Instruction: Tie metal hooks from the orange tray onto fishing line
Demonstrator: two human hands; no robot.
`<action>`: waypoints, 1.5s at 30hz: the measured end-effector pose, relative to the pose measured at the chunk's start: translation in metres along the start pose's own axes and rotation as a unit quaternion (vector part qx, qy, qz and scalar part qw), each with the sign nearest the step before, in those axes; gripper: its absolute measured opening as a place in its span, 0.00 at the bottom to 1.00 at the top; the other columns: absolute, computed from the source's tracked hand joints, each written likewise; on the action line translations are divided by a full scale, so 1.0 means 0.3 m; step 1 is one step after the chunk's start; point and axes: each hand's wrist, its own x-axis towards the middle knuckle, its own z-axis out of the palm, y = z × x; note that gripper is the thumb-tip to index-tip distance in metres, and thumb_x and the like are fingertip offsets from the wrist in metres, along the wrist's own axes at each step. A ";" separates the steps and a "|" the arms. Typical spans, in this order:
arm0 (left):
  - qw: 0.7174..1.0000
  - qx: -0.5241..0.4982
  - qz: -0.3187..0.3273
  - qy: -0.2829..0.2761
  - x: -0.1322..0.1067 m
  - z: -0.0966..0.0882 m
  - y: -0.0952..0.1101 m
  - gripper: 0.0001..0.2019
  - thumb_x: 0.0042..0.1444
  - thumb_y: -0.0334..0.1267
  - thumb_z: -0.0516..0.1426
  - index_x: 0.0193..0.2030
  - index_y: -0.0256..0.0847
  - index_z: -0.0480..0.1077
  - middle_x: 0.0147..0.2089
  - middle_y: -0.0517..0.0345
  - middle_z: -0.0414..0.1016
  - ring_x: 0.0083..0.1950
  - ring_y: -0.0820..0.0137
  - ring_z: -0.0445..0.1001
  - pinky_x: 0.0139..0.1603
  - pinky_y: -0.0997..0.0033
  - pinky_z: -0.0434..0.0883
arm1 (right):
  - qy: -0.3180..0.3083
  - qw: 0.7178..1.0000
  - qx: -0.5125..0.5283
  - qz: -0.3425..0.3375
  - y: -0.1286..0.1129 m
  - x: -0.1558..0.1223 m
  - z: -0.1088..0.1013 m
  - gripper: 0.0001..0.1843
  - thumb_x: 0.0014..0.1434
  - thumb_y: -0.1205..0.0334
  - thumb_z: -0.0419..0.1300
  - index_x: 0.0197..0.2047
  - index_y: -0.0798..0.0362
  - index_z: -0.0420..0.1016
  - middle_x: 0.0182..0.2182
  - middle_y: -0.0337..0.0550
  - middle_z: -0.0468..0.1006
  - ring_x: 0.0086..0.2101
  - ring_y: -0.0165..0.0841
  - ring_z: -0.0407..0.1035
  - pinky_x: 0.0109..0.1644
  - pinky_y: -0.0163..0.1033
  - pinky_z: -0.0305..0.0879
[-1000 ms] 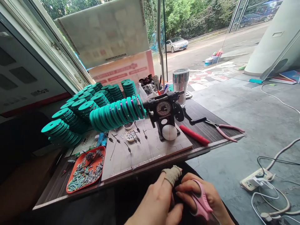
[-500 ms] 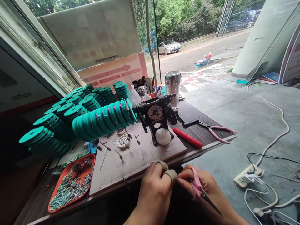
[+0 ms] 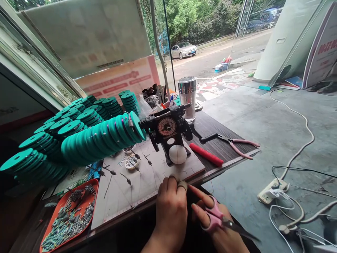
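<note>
My left hand is closed at the board's front edge, with a pale finger cover on one finger. Whatever its fingertips pinch is too small or hidden to make out. Hooked on the fingers of my right hand are pink-handled scissors, their blades pointing back toward the lower right. The right index fingertip reaches close to the left fingers. Ahead stands a black hand-cranked winder carrying a row of teal foam spools. Thin lines with small dark sinkers lie across the pale board.
An orange tray of small fittings sits left; stacks of teal spools stand behind. A white ball, a red rod, pink-handled pliers and a clear tumbler surround the winder. A power strip lies on the floor.
The view has shifted, so the bench things sit farther left. My right index finger has stretched out toward the left hand, and the scissors have turned with the right hand.
</note>
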 end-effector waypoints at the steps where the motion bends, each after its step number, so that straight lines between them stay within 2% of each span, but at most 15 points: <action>1: 1.000 0.000 0.000 -0.003 0.004 0.000 0.003 0.11 0.46 0.19 0.53 0.27 0.39 0.69 0.30 0.54 0.67 0.31 0.63 0.67 0.28 0.65 0.72 | -0.011 0.999 0.029 0.016 0.001 -0.001 0.008 0.22 0.59 0.52 0.54 0.54 0.52 0.68 0.20 0.36 0.75 0.22 0.31 0.70 0.25 0.31 0.67; 4: 1.000 -0.001 -0.002 -0.012 0.015 -0.001 0.011 0.11 0.47 0.19 0.51 0.26 0.38 0.68 0.31 0.53 0.68 0.31 0.63 0.67 0.28 0.63 0.72 | -0.013 0.997 0.064 0.043 0.009 -0.006 0.028 0.25 0.61 0.53 0.51 0.59 0.53 0.61 0.21 0.37 0.74 0.23 0.32 0.69 0.27 0.32 0.67; 6: 1.000 0.001 0.000 -0.011 0.022 -0.002 0.015 0.12 0.47 0.19 0.50 0.25 0.38 0.68 0.30 0.53 0.67 0.30 0.63 0.67 0.28 0.63 0.72 | -0.005 0.999 0.042 0.026 0.014 -0.006 0.038 0.24 0.62 0.55 0.51 0.59 0.55 0.61 0.22 0.38 0.74 0.22 0.31 0.68 0.27 0.32 0.67; 9: 1.000 0.000 0.005 -0.009 0.028 -0.004 0.012 0.13 0.46 0.17 0.50 0.23 0.38 0.68 0.29 0.53 0.68 0.30 0.63 0.68 0.28 0.63 0.73 | -0.021 0.994 -0.082 -0.069 0.017 -0.001 0.042 0.23 0.63 0.61 0.47 0.58 0.61 0.61 0.21 0.40 0.75 0.20 0.32 0.69 0.24 0.33 0.65; 10: 1.000 -0.003 0.005 -0.009 0.028 -0.003 0.008 0.13 0.46 0.17 0.50 0.23 0.37 0.68 0.29 0.53 0.68 0.30 0.63 0.68 0.28 0.63 0.73 | -0.020 0.981 -0.151 -0.124 0.020 0.001 0.040 0.23 0.62 0.63 0.45 0.59 0.64 0.60 0.20 0.40 0.75 0.18 0.33 0.68 0.23 0.34 0.63; 12: 1.000 -0.017 0.005 -0.009 0.023 0.000 -0.005 0.12 0.47 0.18 0.51 0.25 0.37 0.69 0.31 0.52 0.69 0.32 0.63 0.68 0.30 0.61 0.74 | -0.008 0.930 -0.285 -0.230 0.026 0.007 0.032 0.24 0.60 0.67 0.43 0.58 0.70 0.59 0.18 0.41 0.73 0.17 0.34 0.67 0.21 0.36 0.59; 14: 0.999 -0.037 0.006 -0.006 0.013 0.007 -0.021 0.10 0.49 0.19 0.52 0.29 0.35 0.70 0.34 0.50 0.69 0.33 0.62 0.69 0.32 0.60 0.74 | 0.001 0.884 -0.367 -0.290 0.032 0.012 0.022 0.24 0.58 0.71 0.43 0.56 0.73 0.60 0.16 0.41 0.71 0.15 0.34 0.66 0.21 0.37 0.57; 15: 0.999 -0.047 0.007 -0.005 0.007 0.011 -0.029 0.10 0.50 0.20 0.52 0.31 0.35 0.70 0.35 0.49 0.68 0.34 0.62 0.69 0.32 0.60 0.75 | -0.002 0.872 -0.387 -0.300 0.034 0.015 0.018 0.23 0.57 0.72 0.43 0.55 0.74 0.60 0.16 0.40 0.71 0.15 0.33 0.66 0.22 0.37 0.57; 24: 0.997 -0.070 0.021 0.015 -0.019 0.023 -0.054 0.10 0.53 0.23 0.50 0.38 0.33 0.70 0.37 0.48 0.68 0.37 0.61 0.72 0.35 0.59 0.76 | -0.024 0.837 -0.455 -0.303 0.042 0.036 -0.007 0.25 0.54 0.77 0.44 0.56 0.69 0.59 0.18 0.38 0.71 0.17 0.32 0.65 0.25 0.38 0.52; 32: 0.998 -0.066 0.018 0.009 -0.018 0.017 -0.064 0.10 0.54 0.23 0.49 0.37 0.34 0.70 0.37 0.47 0.68 0.37 0.61 0.74 0.35 0.60 0.77 | -0.042 0.831 -0.470 -0.296 0.049 0.042 -0.024 0.27 0.53 0.79 0.45 0.57 0.66 0.59 0.18 0.37 0.71 0.18 0.31 0.65 0.26 0.38 0.51; 39: 0.997 -0.074 0.015 0.002 -0.020 0.011 -0.066 0.11 0.54 0.23 0.49 0.38 0.34 0.70 0.38 0.47 0.70 0.39 0.62 0.75 0.37 0.61 0.77 | -0.021 0.836 -0.456 -0.304 0.050 0.034 -0.008 0.21 0.60 0.74 0.44 0.56 0.69 0.60 0.17 0.37 0.70 0.17 0.31 0.65 0.25 0.38 0.51; 45: 0.997 -0.075 0.001 -0.010 -0.019 0.009 -0.063 0.10 0.54 0.24 0.49 0.36 0.34 0.71 0.37 0.47 0.70 0.39 0.61 0.75 0.38 0.60 0.76 | -0.003 0.839 -0.450 -0.306 0.055 0.028 0.003 0.20 0.62 0.72 0.43 0.55 0.70 0.62 0.15 0.37 0.68 0.16 0.30 0.64 0.25 0.37 0.51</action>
